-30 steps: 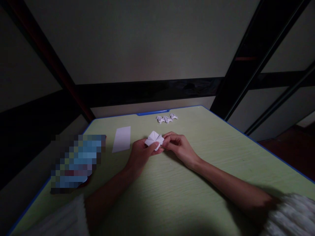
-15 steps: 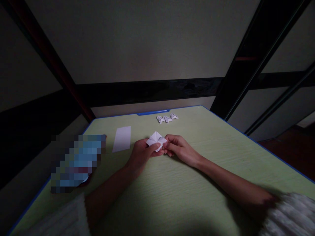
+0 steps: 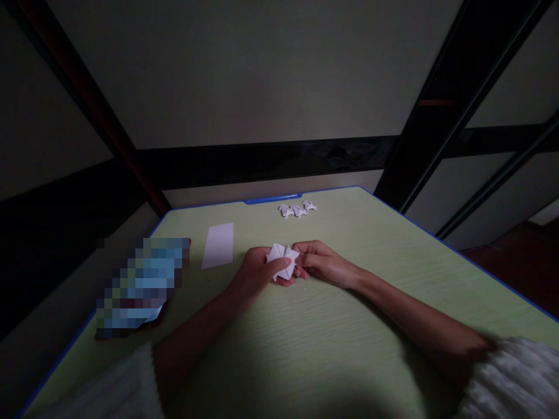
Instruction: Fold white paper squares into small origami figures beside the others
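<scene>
A small piece of white folded paper (image 3: pixel 278 254) is held between my two hands above the middle of the table. My left hand (image 3: pixel 255 272) grips it from the left, with the thumb flat across its front and the fingers behind. At its right corner my right hand (image 3: pixel 321 263) pinches the paper between thumb and fingers. Creases and pointed flaps show on the side facing me. The fingertips behind the paper are partly hidden.
Three small folded paper figures (image 3: pixel 298 210) stand in a row near the table's far edge. A flat white paper sheet (image 3: pixel 218 245) lies left of my hands. Farther left is a blurred-out device (image 3: pixel 144 288). The pale green table (image 3: pixel 279 349) meets a cabinet wall (image 3: pixel 262 87).
The folded paper has turned and tilted in my fingers, and its outline looks different. Both hands have shifted slightly to the right and keep hold of it.
</scene>
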`<state>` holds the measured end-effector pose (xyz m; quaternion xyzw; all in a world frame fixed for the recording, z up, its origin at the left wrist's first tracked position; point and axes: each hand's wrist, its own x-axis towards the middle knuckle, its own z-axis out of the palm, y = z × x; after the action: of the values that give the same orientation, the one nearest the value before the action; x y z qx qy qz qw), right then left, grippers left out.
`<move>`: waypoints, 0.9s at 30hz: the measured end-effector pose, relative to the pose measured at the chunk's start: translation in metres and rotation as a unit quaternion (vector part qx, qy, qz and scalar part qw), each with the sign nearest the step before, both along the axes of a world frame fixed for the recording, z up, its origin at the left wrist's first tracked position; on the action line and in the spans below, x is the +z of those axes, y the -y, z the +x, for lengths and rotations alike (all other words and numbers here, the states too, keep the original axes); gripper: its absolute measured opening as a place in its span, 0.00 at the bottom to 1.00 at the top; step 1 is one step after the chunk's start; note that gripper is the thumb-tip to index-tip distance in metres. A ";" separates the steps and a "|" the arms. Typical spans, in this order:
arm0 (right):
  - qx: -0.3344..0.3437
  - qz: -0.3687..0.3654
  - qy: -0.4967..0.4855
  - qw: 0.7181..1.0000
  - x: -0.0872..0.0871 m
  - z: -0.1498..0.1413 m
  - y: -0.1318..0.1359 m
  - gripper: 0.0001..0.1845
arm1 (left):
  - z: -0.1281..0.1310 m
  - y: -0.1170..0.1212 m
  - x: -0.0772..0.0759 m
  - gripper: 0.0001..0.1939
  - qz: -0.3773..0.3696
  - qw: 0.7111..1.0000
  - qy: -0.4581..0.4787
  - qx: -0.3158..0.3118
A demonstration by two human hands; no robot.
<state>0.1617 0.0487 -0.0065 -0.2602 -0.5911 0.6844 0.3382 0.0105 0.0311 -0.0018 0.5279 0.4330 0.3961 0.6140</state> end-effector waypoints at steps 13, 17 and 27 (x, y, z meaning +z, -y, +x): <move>0.000 -0.078 -0.044 0.996 -0.001 0.002 -0.003 0.02 | -0.005 -0.008 -0.006 0.09 0.004 0.998 -0.002 -0.060; -0.021 -0.017 0.015 1.000 0.002 0.001 -0.002 0.03 | -0.004 -0.006 -0.005 0.08 0.007 0.999 -0.011 -0.044; 0.020 0.025 0.039 0.999 0.002 0.003 -0.001 0.03 | -0.003 -0.006 -0.004 0.06 0.016 0.998 -0.028 -0.056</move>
<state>0.1650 0.0501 -0.0044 -0.2666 -0.6256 0.6654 0.3079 0.0076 0.0366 -0.0062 0.5718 0.4133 0.3530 0.6145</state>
